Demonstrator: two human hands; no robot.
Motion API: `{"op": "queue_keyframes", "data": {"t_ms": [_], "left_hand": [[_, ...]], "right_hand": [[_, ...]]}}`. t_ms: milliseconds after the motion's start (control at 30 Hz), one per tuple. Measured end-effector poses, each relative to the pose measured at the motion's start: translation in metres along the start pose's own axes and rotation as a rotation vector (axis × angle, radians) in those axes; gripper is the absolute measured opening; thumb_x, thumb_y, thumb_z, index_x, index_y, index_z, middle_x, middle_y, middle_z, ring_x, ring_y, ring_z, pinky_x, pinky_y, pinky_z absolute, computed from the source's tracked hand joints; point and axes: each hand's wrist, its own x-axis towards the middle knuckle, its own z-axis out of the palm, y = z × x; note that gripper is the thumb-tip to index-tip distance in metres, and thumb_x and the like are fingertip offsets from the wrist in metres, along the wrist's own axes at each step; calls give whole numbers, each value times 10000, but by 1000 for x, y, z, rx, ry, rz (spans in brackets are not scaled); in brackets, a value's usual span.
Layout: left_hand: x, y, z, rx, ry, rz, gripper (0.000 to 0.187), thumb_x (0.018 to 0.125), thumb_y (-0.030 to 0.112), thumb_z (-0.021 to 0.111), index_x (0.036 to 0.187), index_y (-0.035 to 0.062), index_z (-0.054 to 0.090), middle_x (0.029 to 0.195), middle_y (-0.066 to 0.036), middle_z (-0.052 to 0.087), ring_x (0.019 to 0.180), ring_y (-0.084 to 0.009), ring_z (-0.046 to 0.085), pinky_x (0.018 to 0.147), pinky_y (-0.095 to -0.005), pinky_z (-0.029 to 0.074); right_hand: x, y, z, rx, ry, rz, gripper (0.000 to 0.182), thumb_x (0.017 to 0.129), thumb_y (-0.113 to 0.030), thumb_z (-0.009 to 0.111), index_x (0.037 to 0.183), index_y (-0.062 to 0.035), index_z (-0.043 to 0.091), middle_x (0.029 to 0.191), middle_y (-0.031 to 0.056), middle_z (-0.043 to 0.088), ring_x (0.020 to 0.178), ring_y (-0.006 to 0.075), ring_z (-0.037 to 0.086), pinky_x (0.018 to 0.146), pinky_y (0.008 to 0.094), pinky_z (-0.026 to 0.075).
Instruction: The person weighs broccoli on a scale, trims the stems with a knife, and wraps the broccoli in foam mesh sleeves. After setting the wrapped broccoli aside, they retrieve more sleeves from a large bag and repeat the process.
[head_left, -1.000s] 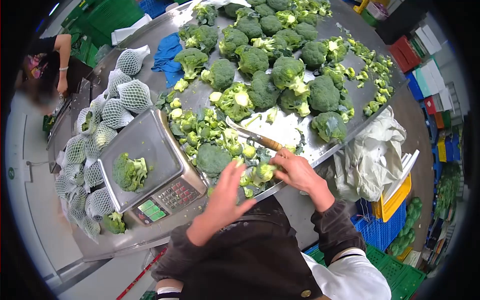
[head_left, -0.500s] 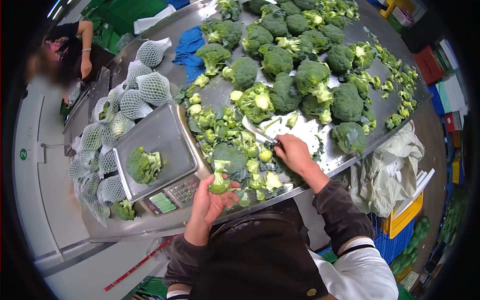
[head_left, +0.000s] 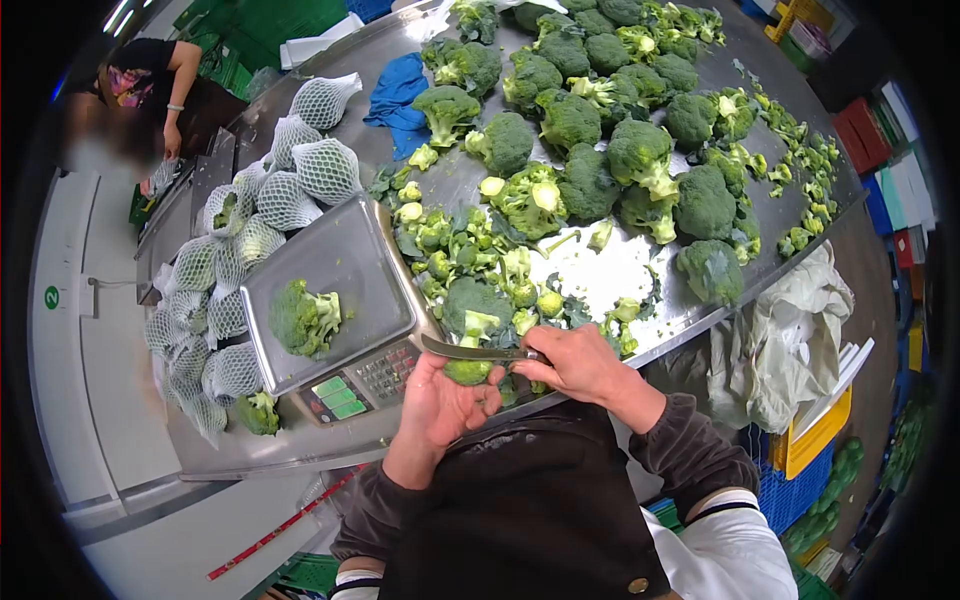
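Observation:
My left hand (head_left: 437,408) is palm up near the table's front edge, fingers curled round a small broccoli floret (head_left: 467,373) with its pale stem pointing away from me. In my right hand (head_left: 582,368) is a knife (head_left: 478,352), gripped by its dark handle. Its curved blade points left and lies across the floret's stem, the tip over my left fingers. A heap of cut broccoli pieces (head_left: 440,232) lies just beyond my hands. Left of them stands a weighing scale (head_left: 392,300), with one broccoli head (head_left: 303,320) on its metal pan.
Whole broccoli heads (head_left: 590,180) crowd the far side of the metal table. Several heads in white foam nets (head_left: 287,205) are piled beyond the scale, near a blue cloth (head_left: 400,100). Small trimmings (head_left: 800,180) lie along the right edge. A person (head_left: 150,80) stands at far left.
My right hand has brought the knife left and toward me, from the heap to the floret in my left hand. My left hand has shifted slightly right. The view has moved a little.

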Motion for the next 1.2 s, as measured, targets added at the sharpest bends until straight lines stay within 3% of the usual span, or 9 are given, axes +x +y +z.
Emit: {"op": "queue_keyframes", "data": {"t_ms": [233, 300, 400, 467, 667, 867, 1000, 1133, 1200], "left_hand": [[-2, -12, 13, -9, -66, -74, 530, 865, 397, 325, 1165, -13, 471, 950, -167, 581, 666, -273, 603, 391, -286, 394], [-3, -16, 17, 33, 171, -20, 511, 858, 402, 341, 1151, 8, 484, 969, -171, 591, 657, -266, 601, 394, -291, 392], [-14, -10, 14, 1, 124, -14, 490, 852, 410, 353, 1133, 35, 498, 969, -169, 593, 653, -266, 599, 392, -286, 385], [-16, -10, 14, 14, 227, -5, 475, 846, 413, 364, 1125, 55, 505, 961, -173, 594, 645, -276, 593, 400, -279, 375], [-12, -12, 16, -35, 1, 8, 437, 839, 384, 394, 1107, 58, 507, 976, -188, 574, 767, -302, 588, 489, -322, 464], [-9, -15, 15, 177, 20, 312, 467, 914, 408, 325, 1164, 44, 477, 1063, -161, 554, 897, -299, 567, 619, -421, 506], [-1, -20, 23, 269, 154, 482, 599, 949, 516, 224, 1324, 62, 337, 1273, -128, 465, 1131, -268, 476, 984, -411, 358], [-18, -3, -3, 381, 98, 462, 556, 976, 418, 249, 1357, 16, 300, 1292, -144, 454, 1209, -257, 445, 958, -397, 402], [-47, 26, -11, 897, 238, 541, 423, 910, 176, 528, 1270, -21, 429, 1188, -133, 553, 1059, -222, 564, 867, -322, 467]], "right_hand": [[-5, 4, -1, -167, 123, -21, 344, 843, -412, 564, 776, -80, 500, 673, 90, 566, 557, 315, 571, 466, 389, 430], [-7, 17, -3, -218, 153, -16, 335, 848, -402, 560, 772, -80, 510, 664, 94, 572, 551, 316, 573, 467, 386, 435], [-17, 71, -17, -275, 253, 472, 328, 886, -373, 523, 814, -56, 566, 621, 143, 588, 569, 343, 584, 517, 425, 452], [-20, 69, -26, -214, 211, 477, 355, 900, -384, 495, 824, -46, 568, 624, 161, 585, 585, 367, 577, 543, 444, 449], [-7, 49, 6, -125, 167, 409, 378, 903, -390, 489, 797, -31, 545, 604, 180, 572, 607, 400, 565, 571, 475, 438], [6, 15, 9, -163, 239, 178, 471, 798, -232, 639, 1202, -62, 468, 1195, 167, 485, 1038, 334, 498, 808, 399, 433], [32, -44, 24, 270, 141, -221, 527, 777, -203, 666, 1238, -64, 453, 1193, 170, 476, 1086, 338, 486, 903, 421, 411], [54, -50, 47, 637, 137, -1, 496, 794, -167, 648, 1239, -60, 456, 1178, 170, 494, 1020, 335, 537, 832, 384, 454], [58, -36, 68, 849, 169, 157, 504, 825, -165, 629, 1262, -6, 435, 1043, 112, 565, 924, 156, 544, 792, 256, 435]]}}
